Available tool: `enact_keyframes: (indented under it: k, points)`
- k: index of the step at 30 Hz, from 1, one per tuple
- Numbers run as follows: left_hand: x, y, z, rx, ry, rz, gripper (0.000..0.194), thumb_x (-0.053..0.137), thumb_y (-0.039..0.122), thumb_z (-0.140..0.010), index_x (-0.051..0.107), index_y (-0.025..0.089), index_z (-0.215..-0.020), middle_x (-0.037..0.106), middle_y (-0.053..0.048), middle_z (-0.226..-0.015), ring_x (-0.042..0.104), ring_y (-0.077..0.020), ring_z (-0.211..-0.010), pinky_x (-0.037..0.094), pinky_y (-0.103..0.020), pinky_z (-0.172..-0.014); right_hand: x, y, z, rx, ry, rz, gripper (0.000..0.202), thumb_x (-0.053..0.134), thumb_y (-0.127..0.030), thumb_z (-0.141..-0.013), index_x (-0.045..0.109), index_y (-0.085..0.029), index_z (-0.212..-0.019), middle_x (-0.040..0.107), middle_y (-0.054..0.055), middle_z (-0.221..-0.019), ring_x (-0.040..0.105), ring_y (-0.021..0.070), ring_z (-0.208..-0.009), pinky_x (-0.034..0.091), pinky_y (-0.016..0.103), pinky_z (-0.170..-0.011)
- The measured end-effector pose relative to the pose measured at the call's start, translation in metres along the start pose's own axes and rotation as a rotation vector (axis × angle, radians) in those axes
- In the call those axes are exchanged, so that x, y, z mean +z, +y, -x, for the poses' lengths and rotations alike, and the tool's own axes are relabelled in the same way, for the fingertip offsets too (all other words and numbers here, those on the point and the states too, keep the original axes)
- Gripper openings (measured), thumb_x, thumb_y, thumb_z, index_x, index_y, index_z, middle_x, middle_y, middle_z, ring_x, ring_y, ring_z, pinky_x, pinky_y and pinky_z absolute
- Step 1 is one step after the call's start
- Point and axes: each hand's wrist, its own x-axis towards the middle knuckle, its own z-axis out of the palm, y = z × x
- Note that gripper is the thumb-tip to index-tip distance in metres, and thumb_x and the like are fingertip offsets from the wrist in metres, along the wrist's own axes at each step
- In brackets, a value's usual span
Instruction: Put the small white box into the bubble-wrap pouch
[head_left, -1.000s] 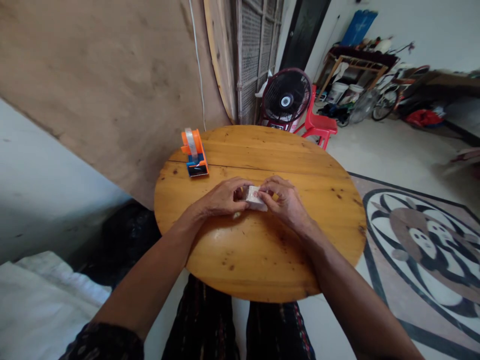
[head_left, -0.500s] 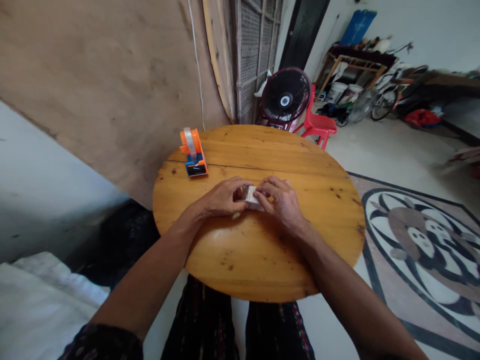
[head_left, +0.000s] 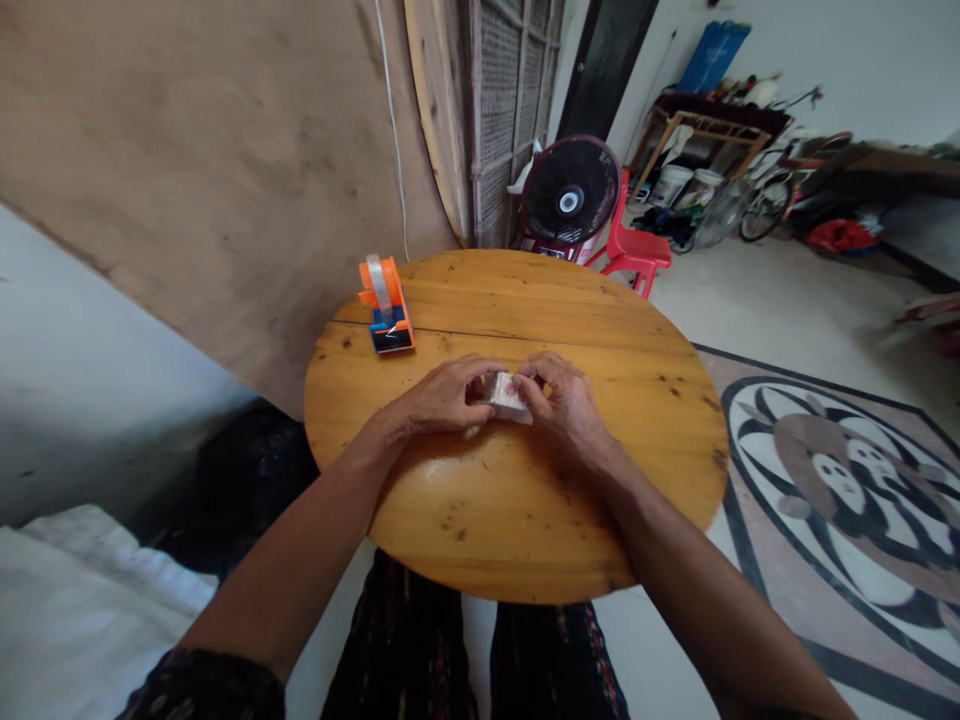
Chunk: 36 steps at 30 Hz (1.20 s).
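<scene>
Between my two hands a small white box rests on the round wooden table. My left hand grips its left end, thumb on the near side and fingers curled over the far side. On the right end, my right hand has its thumb and bent fingers closed about the box. A faint reddish mark shows on the top face; both ends are partly hidden by fingers. Farther off to the left stands an orange and blue tape dispenser with a roll of clear tape, apart from both hands.
Beyond the table's far edge are a dark fan and a red plastic chair. A wooden board leans along the left side. On the floor at right lies a panda pattern; a bicycle stands behind.
My right thumb and fingers have shifted slightly to the right over the box, baring more of its top with the reddish mark. My left hand and the tape dispenser stay put.
</scene>
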Motion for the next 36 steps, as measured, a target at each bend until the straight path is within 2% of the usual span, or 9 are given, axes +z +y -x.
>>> enact_keyframes:
  k: [5,13,16,20,23,29,36]
  points:
    - [0.001,-0.003,0.000,-0.012,-0.003,0.034,0.048,0.065,0.020,-0.071,0.059,0.019,-0.119,0.064,-0.004,-0.103,0.057,-0.0142,-0.079,0.047,-0.028,-0.074,-0.001,0.000,-0.001,0.047,0.001,-0.049,0.016,0.053,-0.026,-0.090,0.064,-0.019,-0.081,0.066,0.006,-0.083,0.059,0.0172,-0.077,0.044,0.029,-0.073]
    - [0.002,-0.006,0.000,-0.006,0.000,0.030,0.051,0.065,0.021,-0.071,0.058,0.018,-0.121,0.064,-0.004,-0.103,0.058,-0.0142,-0.079,0.048,-0.028,-0.074,-0.011,0.008,-0.004,0.050,0.096,-0.134,0.010,0.060,-0.027,-0.085,0.063,-0.020,-0.078,0.063,0.004,-0.079,0.058,0.0151,-0.067,0.045,0.029,-0.066]
    - [0.001,-0.004,0.000,-0.013,-0.001,0.031,0.047,0.066,0.023,-0.072,0.059,0.018,-0.119,0.065,-0.003,-0.102,0.058,-0.0146,-0.081,0.047,-0.028,-0.074,-0.010,0.011,-0.004,0.007,0.051,-0.168,0.010,0.067,-0.029,-0.081,0.064,-0.020,-0.083,0.064,0.004,-0.087,0.057,0.0130,-0.064,0.047,0.029,-0.065]
    - [-0.001,0.000,0.000,-0.005,0.001,0.050,0.043,0.065,0.023,-0.073,0.061,0.018,-0.116,0.065,-0.003,-0.101,0.057,-0.0141,-0.080,0.047,-0.027,-0.073,-0.007,0.008,-0.002,-0.056,-0.046,-0.129,0.013,0.069,-0.031,-0.081,0.064,-0.021,-0.087,0.063,0.004,-0.092,0.060,0.0156,-0.075,0.048,0.031,-0.073]
    - [-0.001,0.000,0.000,-0.003,-0.006,0.052,0.045,0.064,0.022,-0.073,0.060,0.019,-0.118,0.065,-0.003,-0.103,0.057,-0.0142,-0.080,0.047,-0.028,-0.074,-0.005,0.006,-0.001,-0.045,-0.069,-0.091,0.013,0.068,-0.031,-0.082,0.065,-0.021,-0.090,0.063,0.005,-0.092,0.060,0.0166,-0.078,0.047,0.031,-0.073]
    - [0.001,-0.002,0.000,-0.020,-0.002,0.046,0.046,0.065,0.022,-0.072,0.060,0.018,-0.117,0.064,-0.002,-0.096,0.056,-0.0141,-0.077,0.046,-0.027,-0.071,-0.001,0.009,0.000,-0.090,0.009,-0.066,0.006,0.064,-0.025,-0.085,0.068,-0.020,-0.084,0.065,0.007,-0.096,0.062,0.0179,-0.083,0.047,0.032,-0.076]
    - [0.001,-0.003,0.000,-0.029,0.000,0.050,0.048,0.067,0.023,-0.071,0.059,0.018,-0.119,0.065,-0.003,-0.101,0.058,-0.0148,-0.080,0.048,-0.029,-0.075,0.004,0.011,0.000,-0.130,0.074,-0.015,0.009,0.060,-0.022,-0.087,0.068,-0.020,-0.083,0.066,0.007,-0.093,0.062,0.0184,-0.082,0.047,0.032,-0.075]
